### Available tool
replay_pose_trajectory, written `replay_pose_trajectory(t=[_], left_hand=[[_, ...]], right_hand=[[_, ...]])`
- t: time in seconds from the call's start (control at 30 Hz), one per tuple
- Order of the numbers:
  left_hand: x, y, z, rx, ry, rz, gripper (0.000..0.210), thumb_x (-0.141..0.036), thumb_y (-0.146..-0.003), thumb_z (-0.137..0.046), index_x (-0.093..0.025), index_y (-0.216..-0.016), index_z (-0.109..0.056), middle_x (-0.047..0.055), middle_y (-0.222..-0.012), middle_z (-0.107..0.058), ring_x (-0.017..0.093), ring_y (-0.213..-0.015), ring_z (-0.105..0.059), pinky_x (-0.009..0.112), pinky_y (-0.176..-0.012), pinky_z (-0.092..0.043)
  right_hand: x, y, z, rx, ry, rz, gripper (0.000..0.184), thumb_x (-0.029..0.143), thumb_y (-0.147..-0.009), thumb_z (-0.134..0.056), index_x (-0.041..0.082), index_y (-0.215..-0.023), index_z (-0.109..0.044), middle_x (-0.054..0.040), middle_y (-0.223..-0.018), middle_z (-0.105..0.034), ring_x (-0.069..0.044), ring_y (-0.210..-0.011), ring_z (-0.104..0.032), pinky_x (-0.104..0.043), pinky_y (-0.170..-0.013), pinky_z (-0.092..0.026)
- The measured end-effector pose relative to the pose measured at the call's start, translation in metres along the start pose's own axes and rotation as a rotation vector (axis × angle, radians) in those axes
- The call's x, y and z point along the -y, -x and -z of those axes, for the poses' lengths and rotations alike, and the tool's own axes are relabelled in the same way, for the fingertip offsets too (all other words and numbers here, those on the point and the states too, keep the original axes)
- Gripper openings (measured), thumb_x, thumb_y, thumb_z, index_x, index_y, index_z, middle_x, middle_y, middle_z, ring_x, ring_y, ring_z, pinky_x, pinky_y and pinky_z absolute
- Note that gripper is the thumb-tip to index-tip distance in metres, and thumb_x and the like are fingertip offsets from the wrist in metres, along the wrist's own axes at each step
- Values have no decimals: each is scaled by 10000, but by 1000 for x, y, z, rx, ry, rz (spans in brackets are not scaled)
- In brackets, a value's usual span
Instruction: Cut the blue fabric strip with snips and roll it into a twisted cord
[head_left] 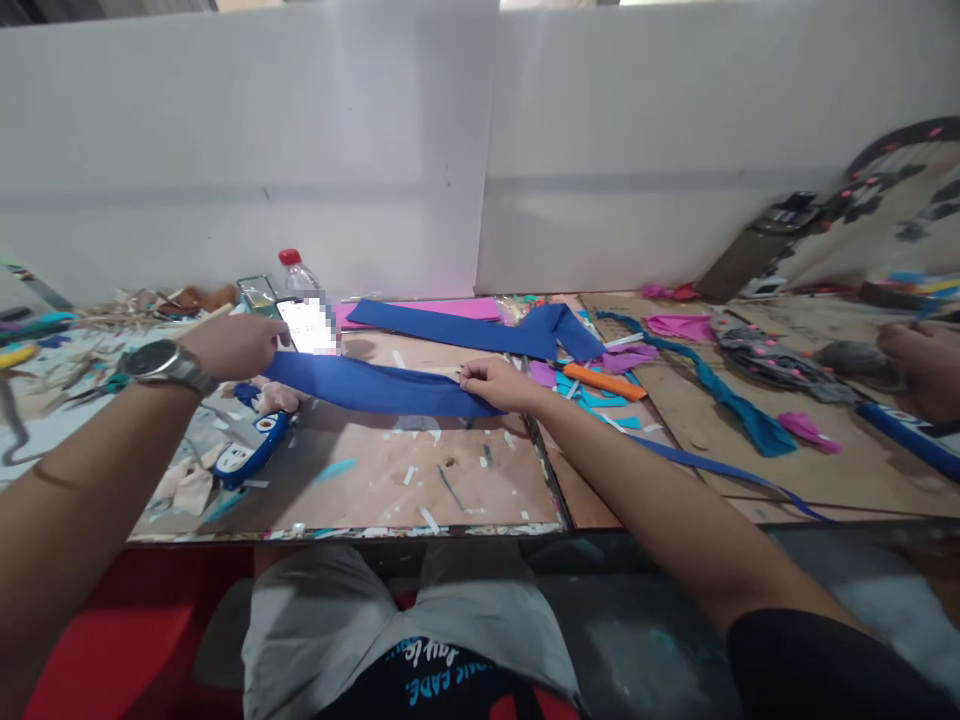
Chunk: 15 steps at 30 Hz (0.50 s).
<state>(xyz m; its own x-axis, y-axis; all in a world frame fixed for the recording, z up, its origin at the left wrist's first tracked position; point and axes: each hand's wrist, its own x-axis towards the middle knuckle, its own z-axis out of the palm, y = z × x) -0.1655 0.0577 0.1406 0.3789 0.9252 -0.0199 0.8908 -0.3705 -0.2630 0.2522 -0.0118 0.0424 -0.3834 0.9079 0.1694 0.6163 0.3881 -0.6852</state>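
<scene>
A blue fabric strip (375,388) is stretched level above the work table, between my two hands. My left hand (244,345), with a metal watch at the wrist, is closed at the strip's left end; a pale stick-like piece (206,325) shows beside its knuckles. Near the other end, my right hand (491,385) pinches the upper edge of the strip, where the cloth looks folded along its length. Another blue strip (457,330) lies behind it over a pink strip (427,308). Just right of my right hand is an orange-handled cutter (604,381).
A lit phone (307,328) leans near a red-capped bottle (291,260). A blue-and-white device (255,450) lies at left among scraps. Teal twisted cloth (720,385) lies on cardboard at right, near another person's hand (919,360). A white partition (337,150) stands behind.
</scene>
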Motion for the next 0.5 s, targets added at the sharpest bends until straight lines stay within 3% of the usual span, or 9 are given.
replay_pose_trajectory(t=[0.13,0.23,0.3,0.4,0.5], left_hand=[[-55,2,8,-90,124,-128,446,-95,-840,-446,-142,-1208,-693,162,-1214,-730,331,-1098,-679,400,-905,-505],[-112,-7,3,-107,183,-244,397,-201,-931,-422,-204,-1224,-689,91,-1267,-727,267,-1132,-670,349,-944,-497],[-148,-17,-4,-121,304,-405,383,-286,-973,-416,-192,-1205,-706,96,-1232,-747,262,-1122,-679,344,-957,-486],[-187,-31,-9,-2,426,-547,424,-389,-1008,-393,-182,-1150,-735,107,-1154,-772,246,-991,-700,316,-835,-478],[-202,-36,-6,111,516,-606,443,-408,-1005,-384,-149,-1034,-743,93,-962,-775,202,-796,-659,289,-708,-433]], right_hand=[[3,4,-11,3,42,52,124,248,-826,-577,175,-780,-665,-16,-778,-680,-158,-745,-586,-269,-736,-407],[3,8,-15,-9,121,119,120,231,-862,-592,174,-874,-697,-38,-855,-723,-165,-778,-615,-268,-757,-412],[3,10,-16,-7,164,165,146,245,-901,-582,176,-928,-708,-45,-881,-735,-168,-782,-624,-267,-753,-409],[3,12,-17,-11,190,200,162,258,-924,-580,179,-974,-711,-48,-903,-744,-173,-784,-626,-269,-750,-405],[5,13,-17,-32,195,201,160,257,-924,-584,182,-990,-709,-54,-924,-754,-184,-809,-637,-273,-756,-409]])
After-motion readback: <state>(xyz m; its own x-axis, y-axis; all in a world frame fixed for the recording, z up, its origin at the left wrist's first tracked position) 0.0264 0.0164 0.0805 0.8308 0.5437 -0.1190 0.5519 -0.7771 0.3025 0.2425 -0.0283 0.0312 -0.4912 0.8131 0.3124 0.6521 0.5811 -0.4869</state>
